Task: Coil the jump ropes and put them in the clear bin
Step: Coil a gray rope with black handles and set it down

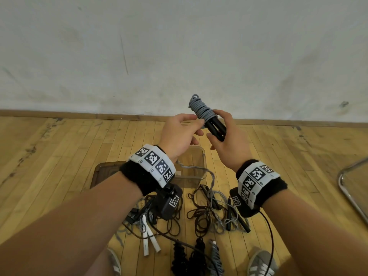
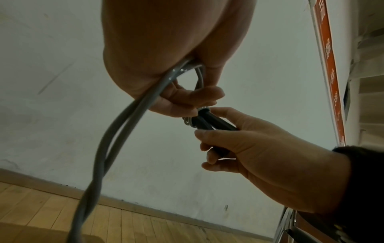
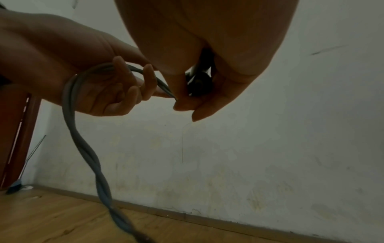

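1. Forearms fill the lower half of the head view, each wrist wearing a black band with white tag blocks (image 1: 157,164).
2. Left hand (image 1: 179,132) sits at frame centre, fingers curled, pinching the grey rope (image 1: 201,108) right at the wound bundle; the doubled strand runs back through its palm.
3. Right hand (image 1: 229,140) is just beside it, to the right, fingers wrapped round the two black handles (image 1: 217,127); the handles lie side by side, tilted up-left.
4. Grey rope is wound in tight turns round the top of the handles, with a small loop sticking out at the upper end, against the white wall (image 1: 179,46).
5. Hands are close together, nearly touching, both clamped on the same jump rope, held up off the floor.
6. Left wrist view: the twisted double strand (image 2: 108,148) hangs from the left palm down toward lower left; the right hand (image 2: 259,148) grips the handles at centre right.
7. Right wrist view: same strand (image 3: 83,148) drops from the left hand (image 3: 99,85) and twists down to the lower centre.
8. Clear bin (image 1: 199,156) sits on the wood floor (image 1: 59,146) below the hands, partly hidden by the left wrist; the grey strand trails over it.
9. Loose ropes (image 1: 199,216) lie tangled on the floor at lower centre, with white handles (image 1: 149,240) lower left of the pile.
10. Grey shoes (image 1: 260,263) show at the bottom edge; a metal chair frame (image 1: 346,188) sits at the right edge.
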Motion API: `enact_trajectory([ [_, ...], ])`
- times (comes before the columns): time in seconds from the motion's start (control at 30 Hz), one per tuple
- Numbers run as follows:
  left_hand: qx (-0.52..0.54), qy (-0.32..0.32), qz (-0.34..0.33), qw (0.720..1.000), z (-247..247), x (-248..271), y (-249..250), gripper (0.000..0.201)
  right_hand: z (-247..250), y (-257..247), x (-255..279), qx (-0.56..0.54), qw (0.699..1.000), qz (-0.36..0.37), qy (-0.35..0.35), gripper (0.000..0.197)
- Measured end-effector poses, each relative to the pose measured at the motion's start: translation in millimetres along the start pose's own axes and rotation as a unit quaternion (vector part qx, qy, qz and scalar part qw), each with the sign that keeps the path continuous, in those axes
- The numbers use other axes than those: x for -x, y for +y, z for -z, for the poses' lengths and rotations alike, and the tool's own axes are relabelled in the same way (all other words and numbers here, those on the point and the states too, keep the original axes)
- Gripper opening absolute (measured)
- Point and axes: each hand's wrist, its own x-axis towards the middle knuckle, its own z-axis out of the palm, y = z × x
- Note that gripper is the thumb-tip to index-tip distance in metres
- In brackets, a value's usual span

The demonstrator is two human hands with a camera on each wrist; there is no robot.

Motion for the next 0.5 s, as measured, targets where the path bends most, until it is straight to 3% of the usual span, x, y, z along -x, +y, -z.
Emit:
enact_trajectory([
  [0.17, 0.023, 0.005, 0.013, 1.0, 1.9, 0.5, -0.3, 0.036, -3.6, -6.5, 3.8, -0.04, 0.998, 0.039, -0.004, 0.04],
  [0.4, 0.04, 0.012, 0.012, 0.999, 2.4, 0.0, -1.9, 0.034, -3.9, -8.8, 4.7, -0.085, 0.994, 0.07, -0.028, 0.045],
  [0.5, 0.041, 0.014, 0.015, 0.999, 2.1, 0.0, -0.9, 0.036, -1.7, -10.8, 5.5, -0.123, 0.989, 0.072, -0.031, 0.059],
])
